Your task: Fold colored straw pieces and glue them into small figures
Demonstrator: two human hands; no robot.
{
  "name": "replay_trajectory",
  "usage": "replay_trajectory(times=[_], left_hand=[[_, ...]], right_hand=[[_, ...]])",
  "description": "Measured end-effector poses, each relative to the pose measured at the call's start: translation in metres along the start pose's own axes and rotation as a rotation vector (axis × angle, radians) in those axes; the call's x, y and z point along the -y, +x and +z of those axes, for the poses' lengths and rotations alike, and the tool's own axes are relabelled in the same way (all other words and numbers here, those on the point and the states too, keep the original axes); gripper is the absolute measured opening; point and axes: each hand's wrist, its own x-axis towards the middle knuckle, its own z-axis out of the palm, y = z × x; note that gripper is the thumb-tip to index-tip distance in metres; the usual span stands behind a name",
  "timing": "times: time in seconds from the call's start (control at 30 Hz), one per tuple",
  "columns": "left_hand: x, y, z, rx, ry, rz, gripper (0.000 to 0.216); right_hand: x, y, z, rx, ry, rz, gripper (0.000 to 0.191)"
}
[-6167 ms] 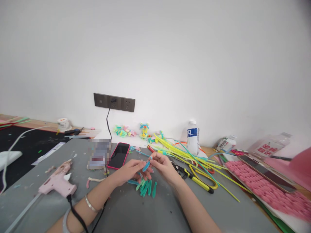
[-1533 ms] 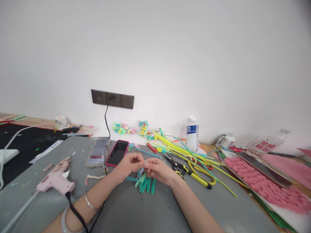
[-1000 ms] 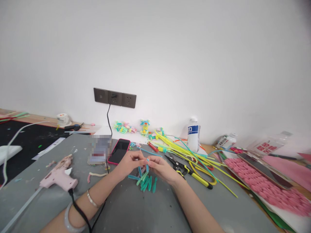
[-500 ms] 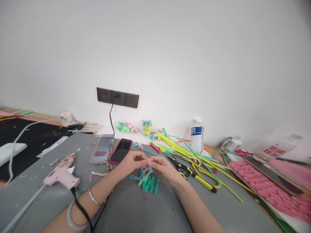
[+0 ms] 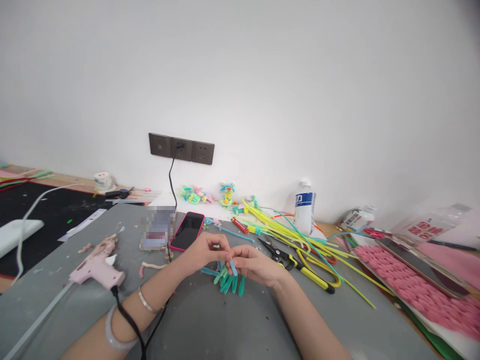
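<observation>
Your left hand [image 5: 211, 251] and right hand [image 5: 255, 263] pinch a blue strip [image 5: 233, 269], its steep long axis pointing down-right; right of centre, a bottle [image 5: 303, 221] bears an unreadable blue label [image 5: 303, 199].

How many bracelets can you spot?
2, both on the left forearm: a silver band, and a pale bangle nearer the elbow. None shows on the right forearm.
</observation>
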Motion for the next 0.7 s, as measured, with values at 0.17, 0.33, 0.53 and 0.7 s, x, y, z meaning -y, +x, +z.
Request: replay_trajectory(times=[0.17,0.33,0.53,0.7], left_hand=[[-0.007,0.0,0.001,-0.02,0.056,0.004,0.036],[-0.006,0.0,0.0,-0.036,0.199,0.027,0.035],[-0.009,0.0,0.001,-0.052,0.285,0.052,0.033],[-0.008,0.0,-0.009,-0.174,0.601,0.095,0.032]], right_hand=[[-0.002,0.001,-0.002,-0.03,0.015,-0.035,0.034],[-0.001,0.003,-0.003,-0.106,-0.068,-0.085,0.032],[0.002,0.003,-0.002,-0.168,-0.102,-0.101,0.035],[0.004,0.004,-0.01,-0.313,-0.057,-0.148,0.038]])
